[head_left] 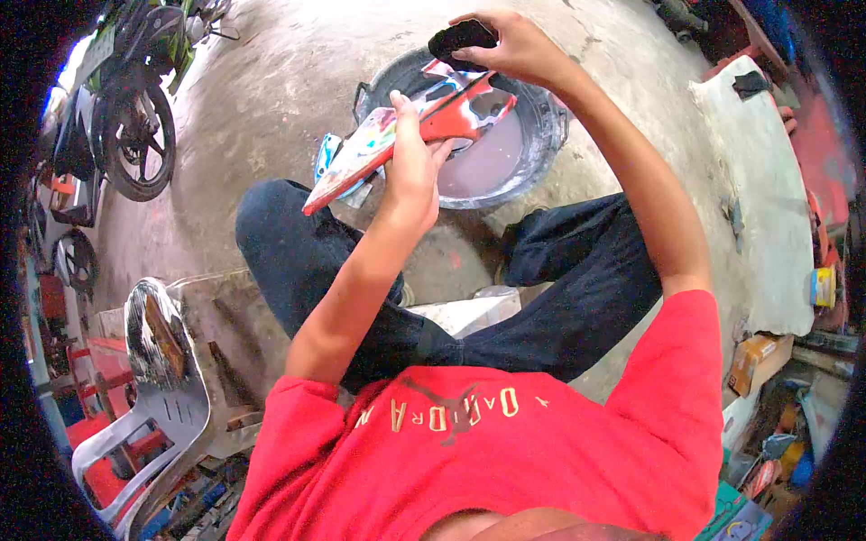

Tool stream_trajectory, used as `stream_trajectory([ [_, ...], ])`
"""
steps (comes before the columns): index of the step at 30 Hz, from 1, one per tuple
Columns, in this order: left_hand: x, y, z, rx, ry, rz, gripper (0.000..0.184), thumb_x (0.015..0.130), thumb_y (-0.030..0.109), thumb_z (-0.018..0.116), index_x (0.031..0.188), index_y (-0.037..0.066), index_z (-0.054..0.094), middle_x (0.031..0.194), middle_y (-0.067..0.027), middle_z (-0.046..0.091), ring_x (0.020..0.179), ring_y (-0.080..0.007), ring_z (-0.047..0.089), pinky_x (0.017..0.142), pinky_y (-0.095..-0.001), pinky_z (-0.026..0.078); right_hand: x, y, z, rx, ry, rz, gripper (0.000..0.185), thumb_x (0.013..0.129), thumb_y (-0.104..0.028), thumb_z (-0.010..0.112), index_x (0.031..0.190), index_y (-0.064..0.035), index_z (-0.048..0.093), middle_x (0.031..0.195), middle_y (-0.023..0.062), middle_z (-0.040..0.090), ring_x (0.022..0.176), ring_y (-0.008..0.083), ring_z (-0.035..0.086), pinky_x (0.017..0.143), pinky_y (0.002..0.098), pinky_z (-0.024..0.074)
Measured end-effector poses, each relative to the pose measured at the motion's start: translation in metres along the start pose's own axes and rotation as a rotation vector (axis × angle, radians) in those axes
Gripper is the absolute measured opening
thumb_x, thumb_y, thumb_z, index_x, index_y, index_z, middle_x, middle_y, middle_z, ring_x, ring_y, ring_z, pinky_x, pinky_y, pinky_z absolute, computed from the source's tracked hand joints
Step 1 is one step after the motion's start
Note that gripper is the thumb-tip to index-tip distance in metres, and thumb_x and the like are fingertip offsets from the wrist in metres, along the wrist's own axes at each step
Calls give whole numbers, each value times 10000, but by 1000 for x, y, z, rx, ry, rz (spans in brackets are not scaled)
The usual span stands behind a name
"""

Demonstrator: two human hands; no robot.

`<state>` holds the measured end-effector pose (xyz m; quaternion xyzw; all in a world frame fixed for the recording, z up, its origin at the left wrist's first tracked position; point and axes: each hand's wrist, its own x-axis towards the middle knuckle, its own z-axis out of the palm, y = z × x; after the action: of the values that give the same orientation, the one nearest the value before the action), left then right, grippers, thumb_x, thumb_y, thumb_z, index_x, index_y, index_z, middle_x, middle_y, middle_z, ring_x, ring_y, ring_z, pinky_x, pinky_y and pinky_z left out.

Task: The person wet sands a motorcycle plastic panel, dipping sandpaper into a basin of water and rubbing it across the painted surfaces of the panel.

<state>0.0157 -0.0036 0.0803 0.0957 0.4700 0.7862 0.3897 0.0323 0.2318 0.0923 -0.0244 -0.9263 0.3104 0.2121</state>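
My left hand (415, 162) grips a long red, white and blue painted panel (361, 164), its thumb on top and fingers underneath. The panel slants over the rim of a round grey basin (550, 153) that holds cloudy, pinkish-grey water (487, 167). Above the panel's far end, my right hand (510, 45) holds a black pad (462, 38) between thumb and fingers. Another blue and white piece (327, 158) shows beside the basin's left side, partly hidden by the panel.
A motorcycle (135, 117) stands at the upper left. A grey plastic chair (171, 397) is at the lower left. On the right are a pale board (758, 198), a cardboard box (758, 361) and a yellow container (823, 287). My bent legs flank the near side of the basin.
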Motion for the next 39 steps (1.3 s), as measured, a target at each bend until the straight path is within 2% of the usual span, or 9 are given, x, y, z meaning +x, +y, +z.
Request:
stream_trajectory([
  [7, 6, 3, -9, -19, -16, -2, 650, 1046, 539, 351, 1427, 12, 350, 1398, -195, 516, 1307, -317, 517, 1150, -508, 339, 5, -1, 1, 215, -132, 239, 347, 896, -317, 728, 1013, 9, 740, 819, 56, 729, 735, 115, 662, 687, 295, 540],
  [11, 3, 7, -9, -38, -19, -5, 656, 1048, 535, 344, 1433, 4, 350, 1420, -207, 498, 1322, -326, 503, 1156, -516, 328, 12, 20, 5, -13, 67, 247, 460, 905, -494, 645, 986, -56, 761, 786, 150, 729, 710, 268, 707, 698, 405, 543],
  [16, 10, 2, -17, -111, -1, -31, 653, 1051, 530, 336, 1432, 0, 365, 1438, -218, 480, 1335, -336, 489, 1164, -509, 318, 17, 25, 15, -249, 22, 43, 265, 954, -264, 614, 1138, -103, 716, 872, 164, 722, 783, 282, 701, 710, 401, 524],
  [19, 11, 5, -22, -128, -18, -27, 641, 1057, 515, 329, 1427, -6, 371, 1441, -217, 477, 1337, -337, 485, 1164, -502, 321, -5, -11, 43, -138, -277, 55, 407, 869, -84, 599, 1269, -139, 647, 1010, 210, 698, 909, 358, 695, 807, 429, 534],
  [24, 12, 10, -31, -203, 70, -42, 635, 1065, 499, 310, 1412, -28, 378, 1433, -222, 487, 1340, -342, 485, 1165, -492, 326, -33, -55, 83, 101, 149, -421, 417, 878, -123, 605, 1293, -83, 597, 1073, 196, 700, 936, 396, 686, 804, 446, 552],
  [31, 9, 11, -38, -113, 102, -92, 621, 1070, 480, 311, 1424, -27, 364, 1429, -231, 482, 1343, -350, 481, 1157, -480, 352, -29, -2, 66, -146, -187, 239, 318, 1023, -228, 514, 1255, -41, 625, 943, 217, 696, 858, 324, 711, 748, 400, 549],
  [33, 8, 10, -43, -69, 75, -80, 599, 1080, 454, 291, 1431, -28, 355, 1436, -227, 476, 1344, -346, 481, 1152, -470, 364, -38, -31, 93, -30, 96, -348, 340, 996, -163, 550, 1309, -35, 590, 1187, 205, 671, 1053, 323, 682, 897, 421, 533],
  [35, 9, 7, -46, -35, 57, -67, 580, 1088, 429, 275, 1439, -27, 342, 1445, -222, 467, 1344, -342, 481, 1148, -460, 376, -39, -39, 92, 81, 75, -366, 348, 989, -148, 559, 1323, -55, 588, 1193, 199, 670, 1037, 321, 686, 892, 406, 540],
  [39, 9, 6, -45, -74, 41, -98, 585, 1090, 428, 261, 1460, -24, 297, 1462, -220, 441, 1347, -335, 479, 1146, -452, 383, -26, 44, 76, -90, 51, 76, 269, 1019, -222, 498, 1144, -42, 654, 820, 218, 680, 743, 343, 708, 643, 437, 548],
])
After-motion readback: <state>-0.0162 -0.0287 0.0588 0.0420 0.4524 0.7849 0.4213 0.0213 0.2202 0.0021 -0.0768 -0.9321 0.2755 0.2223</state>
